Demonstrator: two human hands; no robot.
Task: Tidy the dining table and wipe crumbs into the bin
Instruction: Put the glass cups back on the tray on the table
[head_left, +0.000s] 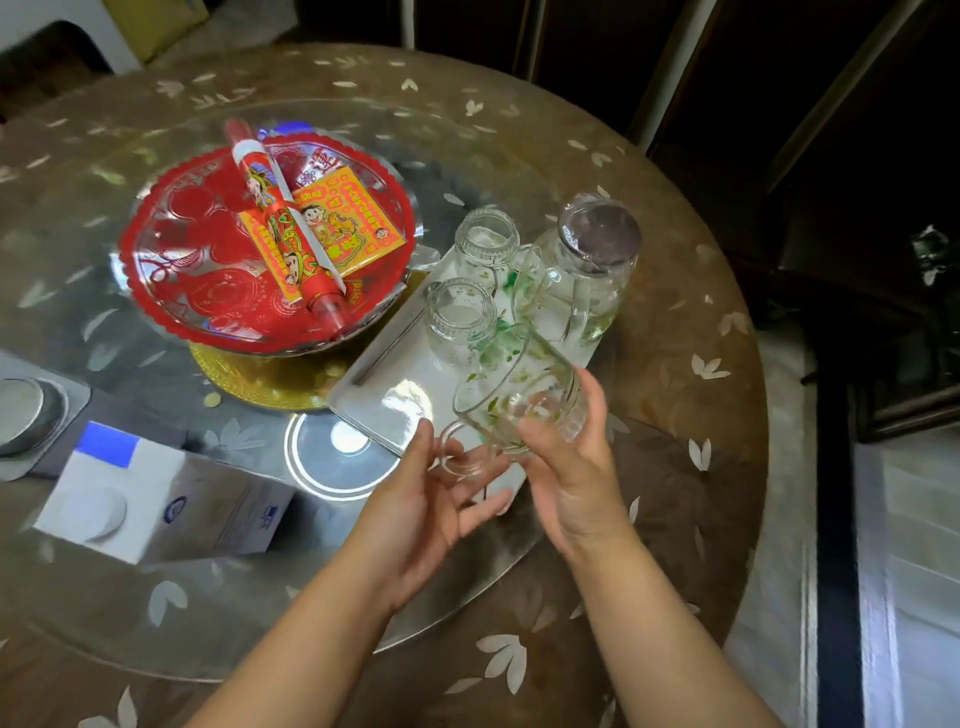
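Looking down from the left edge of the frame, I see a blister pack (28, 410) with a round foil dome lying on the dining table (675, 332), and just below it a white and blue box (156, 499) lying on its side at lower left. Above these, left of centre, a glass dish (171, 270) lined with red cut paper stands on a gold mat (270, 382); a red rolled scroll (283, 234) with cartoon figures lies across it, resting over a yellow printed card (353, 218). Right of the dish, a clear tray (384, 384) sits at mid frame, carrying two glass mugs (483, 249) turned mouth down, one behind the other, and a glass jug (587, 275) with green leaf prints, also inverted, at the tray's far right. Near the tray's lower corner, a bright ring of reflected light (332, 457) shows on the glass turntable (457, 140). My left hand (431, 514) sits below the tray, palm up, fingers loosely spread, its fingertips touching the handle of a third glass mug (519, 400). My right hand (566, 467), just right of it, grips that mug's body from below, holding it tilted above the tray's near edge, the open mouth facing upper left. Pale leaf shapes dot the brown tablecloth across the frame's right side.
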